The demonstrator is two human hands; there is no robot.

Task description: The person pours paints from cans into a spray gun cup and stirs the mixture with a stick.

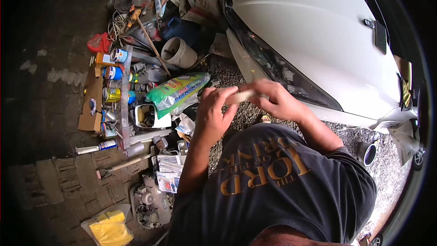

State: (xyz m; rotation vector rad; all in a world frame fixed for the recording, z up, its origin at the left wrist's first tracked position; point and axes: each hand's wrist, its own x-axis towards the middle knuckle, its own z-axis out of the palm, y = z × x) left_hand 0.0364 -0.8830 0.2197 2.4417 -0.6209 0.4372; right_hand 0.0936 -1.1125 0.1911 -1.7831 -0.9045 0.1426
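Observation:
In front of my chest, both hands meet at a pale cream roll of tape [241, 96], seen nearly edge-on. My left hand [215, 110] has its fingers and thumb closed around the near left side of the roll. My right hand [276, 100] curls over its right side, the fingers slightly blurred and the thumb underneath. Fingers cover part of the roll. The white car's headlight [291, 70] lies just beyond my right hand, and a green plastic sack [177, 92] lies left of my left hand.
A white car hood [309, 27] fills the upper right, with a phone [380, 37] on it. Paint cans [112, 94], a white bucket [179, 53], a compressor-like machine [150, 202] and a yellow cloth pack [109, 228] crowd the left. Gravel [248, 115] lies below.

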